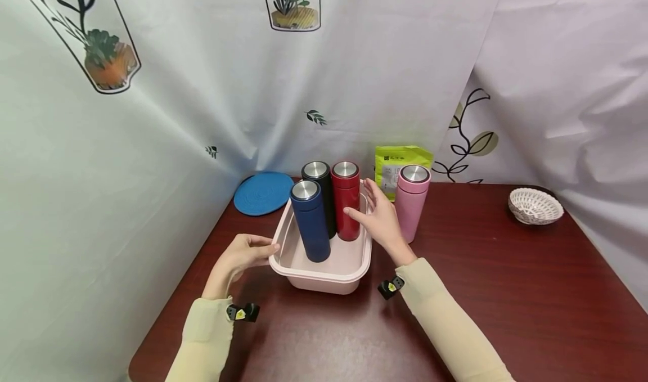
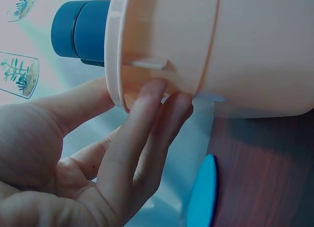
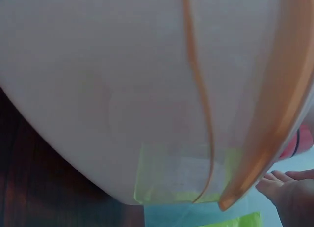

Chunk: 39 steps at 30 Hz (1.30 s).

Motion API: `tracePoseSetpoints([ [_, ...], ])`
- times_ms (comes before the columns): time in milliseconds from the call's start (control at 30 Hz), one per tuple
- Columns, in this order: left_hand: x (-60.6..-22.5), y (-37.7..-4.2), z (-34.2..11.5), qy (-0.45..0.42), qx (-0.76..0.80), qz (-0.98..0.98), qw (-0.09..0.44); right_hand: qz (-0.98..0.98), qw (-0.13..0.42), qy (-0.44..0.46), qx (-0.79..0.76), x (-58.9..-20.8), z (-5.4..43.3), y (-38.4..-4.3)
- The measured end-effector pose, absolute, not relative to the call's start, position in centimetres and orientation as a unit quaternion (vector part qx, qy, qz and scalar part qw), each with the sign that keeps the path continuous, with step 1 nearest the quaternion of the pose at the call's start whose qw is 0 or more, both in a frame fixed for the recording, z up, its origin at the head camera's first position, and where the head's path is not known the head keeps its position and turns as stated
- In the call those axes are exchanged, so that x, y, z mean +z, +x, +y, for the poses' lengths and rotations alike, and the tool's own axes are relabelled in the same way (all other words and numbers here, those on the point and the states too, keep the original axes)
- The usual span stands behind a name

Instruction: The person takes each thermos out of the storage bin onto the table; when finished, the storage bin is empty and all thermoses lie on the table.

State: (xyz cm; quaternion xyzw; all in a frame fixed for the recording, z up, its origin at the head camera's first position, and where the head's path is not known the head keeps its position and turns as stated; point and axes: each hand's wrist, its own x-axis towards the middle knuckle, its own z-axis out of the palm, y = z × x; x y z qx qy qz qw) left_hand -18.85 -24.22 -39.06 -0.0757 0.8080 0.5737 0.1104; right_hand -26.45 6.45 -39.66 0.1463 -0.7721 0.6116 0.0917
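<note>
A pale pink plastic basin [image 1: 324,283] stands on the table, holding a blue thermos [image 1: 311,230], a black thermos [image 1: 326,196] and a red thermos [image 1: 346,193], all upright with steel lid tops. My left hand [image 1: 245,255] pinches the basin's left rim; in the left wrist view its thumb meets the rim and its fingers lie against the outer wall [image 2: 255,50]. Over the right rim, my right hand [image 1: 382,219] has its thumb and fingers spread beside the red thermos; whether it touches is unclear. In the right wrist view the basin wall [image 3: 88,89] hides much.
A pink thermos [image 1: 411,205] stands just right of my right hand, before a lime-green packet [image 1: 392,171]. A round blue mat [image 1: 263,193] lies at the back left. At the far right sits a white woven basket [image 1: 535,206]. Printed curtains border the table.
</note>
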Motion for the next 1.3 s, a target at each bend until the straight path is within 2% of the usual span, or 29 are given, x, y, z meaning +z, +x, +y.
tracePoseSetpoints([
  [133,-39.0,-18.8,-24.2,-0.075,0.572,0.809,0.108,-0.793,0.072,0.137,0.589,-39.6,6.3,-27.1],
  [467,-39.0,-18.7,-24.1,-0.079,0.566,0.813,0.108,-0.839,0.072,0.122,0.525,-39.9,5.8,-28.7],
  [933,-38.9,-18.7,-24.1,-0.089,0.565,0.813,0.106,-0.852,0.119,0.154,0.486,-40.1,5.2,-29.3],
  [1300,-39.0,-18.8,-24.1,-0.089,0.571,0.809,0.109,-0.83,0.123,0.141,0.526,-40.4,4.9,-29.0],
])
